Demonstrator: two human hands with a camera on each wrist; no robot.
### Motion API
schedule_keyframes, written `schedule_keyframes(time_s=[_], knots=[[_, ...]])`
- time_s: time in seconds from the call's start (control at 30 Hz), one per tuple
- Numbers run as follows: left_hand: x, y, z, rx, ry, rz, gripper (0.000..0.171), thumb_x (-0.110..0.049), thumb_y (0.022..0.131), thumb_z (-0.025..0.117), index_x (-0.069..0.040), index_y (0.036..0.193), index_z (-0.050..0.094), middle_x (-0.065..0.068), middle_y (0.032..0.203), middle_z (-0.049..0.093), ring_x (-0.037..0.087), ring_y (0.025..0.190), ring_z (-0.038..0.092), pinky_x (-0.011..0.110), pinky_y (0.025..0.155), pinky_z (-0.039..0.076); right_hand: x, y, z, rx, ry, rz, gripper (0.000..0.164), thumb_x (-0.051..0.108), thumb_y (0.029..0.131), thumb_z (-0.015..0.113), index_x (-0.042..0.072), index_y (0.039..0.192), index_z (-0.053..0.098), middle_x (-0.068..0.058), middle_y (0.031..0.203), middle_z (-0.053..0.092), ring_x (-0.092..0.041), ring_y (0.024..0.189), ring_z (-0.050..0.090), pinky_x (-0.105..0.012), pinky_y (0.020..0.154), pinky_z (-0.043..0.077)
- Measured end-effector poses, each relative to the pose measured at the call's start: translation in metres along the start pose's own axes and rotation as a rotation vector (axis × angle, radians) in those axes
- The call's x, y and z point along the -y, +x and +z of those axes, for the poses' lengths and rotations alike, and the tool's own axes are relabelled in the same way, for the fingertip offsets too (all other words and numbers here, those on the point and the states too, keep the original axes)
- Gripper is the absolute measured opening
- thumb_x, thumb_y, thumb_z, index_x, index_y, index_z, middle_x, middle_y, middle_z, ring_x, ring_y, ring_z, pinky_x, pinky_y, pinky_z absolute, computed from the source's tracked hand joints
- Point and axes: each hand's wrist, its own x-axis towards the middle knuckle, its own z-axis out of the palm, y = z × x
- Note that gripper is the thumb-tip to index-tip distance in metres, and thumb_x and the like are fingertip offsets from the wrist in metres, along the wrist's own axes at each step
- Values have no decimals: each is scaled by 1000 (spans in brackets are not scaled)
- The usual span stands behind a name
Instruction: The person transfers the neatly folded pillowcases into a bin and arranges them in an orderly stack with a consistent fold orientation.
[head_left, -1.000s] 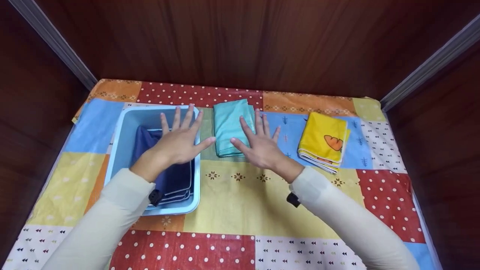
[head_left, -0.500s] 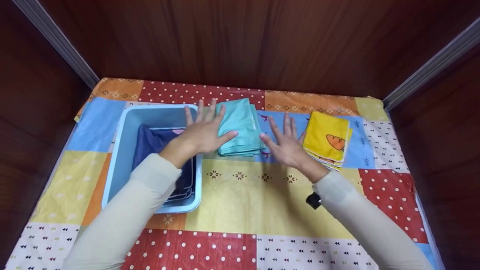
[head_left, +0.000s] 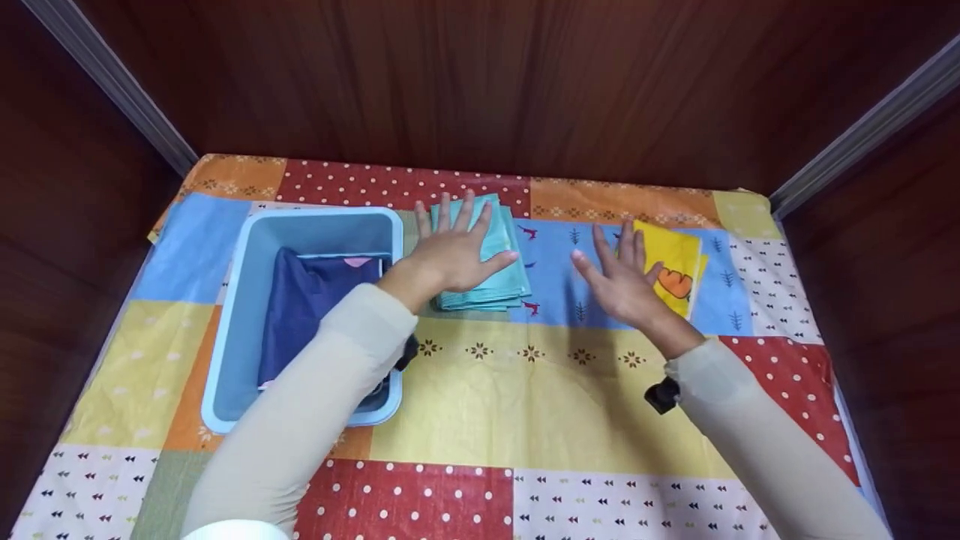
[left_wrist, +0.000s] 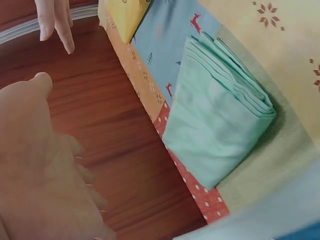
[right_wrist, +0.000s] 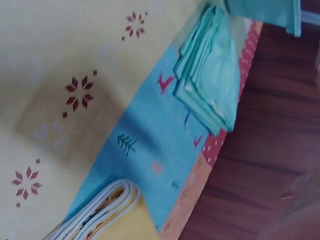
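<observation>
With fingers spread, my left hand [head_left: 454, 255] is held palm down above a folded turquoise cloth [head_left: 504, 281]. The left wrist view shows a gap between that hand and the turquoise cloth [left_wrist: 215, 110]. My right hand [head_left: 622, 285], its fingers also spread, hovers over the left side of a folded yellow cloth [head_left: 679, 259] with a carrot print. Neither hand holds anything. At the left stands a light blue plastic basin [head_left: 217, 360] with a folded navy cloth [head_left: 307, 300] inside. My left forearm covers part of the basin's front right.
A patchwork-print tablecloth [head_left: 480, 405] covers the table. Dark wood panels [head_left: 480, 90] rise behind it and at both sides. Small black wrist cameras are strapped under both sleeves.
Both hands have moved to the right, fingers still spread. The left has gone from over the basin to over the turquoise cloth, the right from the turquoise cloth to the yellow one.
</observation>
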Motion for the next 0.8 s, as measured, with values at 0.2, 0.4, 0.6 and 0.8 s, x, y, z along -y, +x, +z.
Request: schedule_keyframes(time_s=[0.2,0.4,0.6,0.8], knots=[[-25,14,-6,-4,22,29,91,-73,98,29,-19,165,-2,9,170,-14,41,152,-18,67,113,-21,-10,-1,-12,-3,14,14,84,70,102,21,19,164,-2,-15,161,-37,-37,147,-34,-75,105,-23],[-52,29,-9,9,30,36,91,-73,98,29,-19,165,-3,9,170,-13,41,152,-17,65,113,-21,-20,-3,-22,-12,16,29,85,70,101,21,18,164,-4,-16,160,-37,-37,146,-36,-76,104,-23],[-73,44,-4,36,26,53,91,-73,98,29,-19,165,-3,9,170,-14,40,153,-17,66,115,-19,-30,-4,-28,-24,32,63,84,69,102,20,17,164,-4,-17,159,-39,-39,145,-36,-77,103,-24],[-89,57,10,50,-9,68,89,-70,100,29,-18,165,-2,8,170,-13,38,153,-16,65,115,-18,-44,-5,-34,-30,74,106,85,69,102,17,15,163,-7,-18,157,-40,-42,144,-37,-79,101,-23]])
